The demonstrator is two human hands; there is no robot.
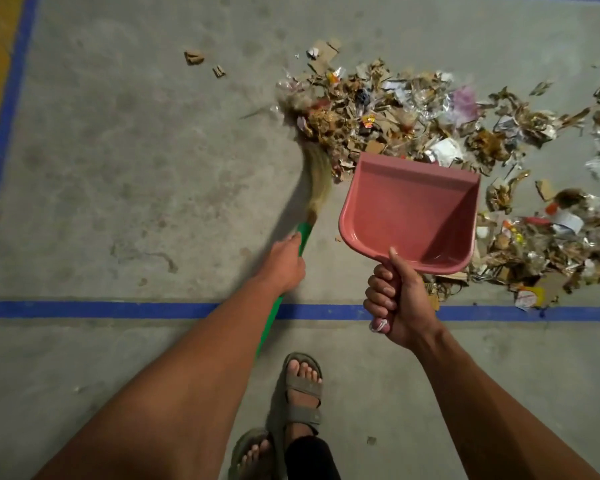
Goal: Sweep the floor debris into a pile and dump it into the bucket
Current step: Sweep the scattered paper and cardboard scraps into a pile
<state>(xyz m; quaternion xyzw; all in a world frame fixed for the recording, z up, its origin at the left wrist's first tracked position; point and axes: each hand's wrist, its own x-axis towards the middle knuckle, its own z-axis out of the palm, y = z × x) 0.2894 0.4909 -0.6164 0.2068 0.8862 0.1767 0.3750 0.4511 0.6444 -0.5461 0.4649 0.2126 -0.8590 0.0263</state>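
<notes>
left hand [284, 259] at centre frame, fingers wrapped round the green broom [70, 188] handle; long axis runs lower centre up toward the pile, bristles blurred at the debris [395, 112] left edge, likely pushing it right. right hand [392, 303] grips the pink dustpan [409, 209] handle, held off the floor, mouth pointing up-frame at the debris, empty. debris sprawls upper centre to right edge. bucket not in view.

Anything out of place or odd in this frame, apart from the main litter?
Two cardboard scraps lie on the floor apart from the debris, left of where the broom sweeps. The dustpan is empty, and no bucket is in view.
</notes>
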